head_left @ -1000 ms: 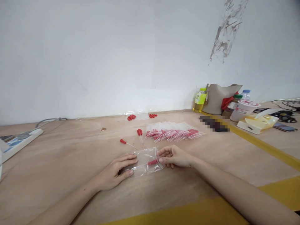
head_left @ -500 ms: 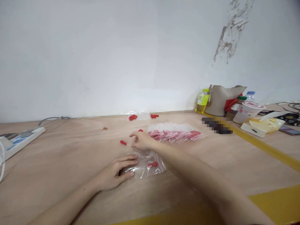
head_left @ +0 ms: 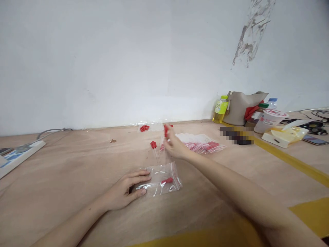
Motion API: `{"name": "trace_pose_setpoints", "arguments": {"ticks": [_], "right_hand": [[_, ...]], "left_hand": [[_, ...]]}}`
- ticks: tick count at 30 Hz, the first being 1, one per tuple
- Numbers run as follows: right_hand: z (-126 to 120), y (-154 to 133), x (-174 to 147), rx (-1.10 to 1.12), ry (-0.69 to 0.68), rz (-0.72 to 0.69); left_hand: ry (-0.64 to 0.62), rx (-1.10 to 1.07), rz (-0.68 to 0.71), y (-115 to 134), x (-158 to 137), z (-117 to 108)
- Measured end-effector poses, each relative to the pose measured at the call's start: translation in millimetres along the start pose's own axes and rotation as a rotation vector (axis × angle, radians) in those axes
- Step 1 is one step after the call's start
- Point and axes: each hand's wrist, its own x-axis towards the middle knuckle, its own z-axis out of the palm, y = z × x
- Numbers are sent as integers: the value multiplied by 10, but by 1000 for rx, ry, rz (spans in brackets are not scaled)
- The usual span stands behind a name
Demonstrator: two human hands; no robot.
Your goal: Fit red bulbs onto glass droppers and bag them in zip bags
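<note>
My left hand (head_left: pixel 131 187) lies with fingers stretched out on the left end of a clear zip bag (head_left: pixel 156 170). Inside that bag is a dropper (head_left: pixel 167 180) with a red bulb. Farther away, my right hand (head_left: pixel 176 145) is closed around a dropper (head_left: pixel 166 131), its red bulb pointing up. The dropper's lower part is blurred. Left of this hand, a few red-bulbed droppers (head_left: pixel 153 145) with thin clear stems lie side by side on the table. Just to the right overlaps a row of zip bags (head_left: pixel 197 144) with red bulbs in them.
Red bulbs (head_left: pixel 144 128) lie on clear plastic by the wall. At left is a power strip (head_left: pixel 23 156). A yellow-green bottle (head_left: pixel 220 109), grey bag (head_left: pixel 238 109), lidded cup (head_left: pixel 269 120), tissue pack (head_left: pixel 285 136) and phone (head_left: pixel 315 139) stand or lie at right.
My right hand has moved away and to the right, and a red-bulbed dropper now stands upright in it. The dropper that lay sideways by it is gone from that spot. My left hand has stayed put.
</note>
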Motion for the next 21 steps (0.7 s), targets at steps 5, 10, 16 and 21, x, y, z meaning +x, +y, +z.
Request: {"name": "trace_pose_setpoints", "arguments": {"ticks": [5, 10, 16, 21], "right_hand": [[-373, 306, -611, 461, 309, 219], [-297, 348, -858, 623, 400, 317], [-214, 368, -900, 791, 309, 419], [-268, 337, -944, 676, 77, 469]], "left_hand": [[-20, 14, -24, -18, 37, 6], [-41, 61, 1, -9, 78, -1], [-43, 71, 13, 7, 47, -5], [15, 27, 3, -9, 41, 12]]}}
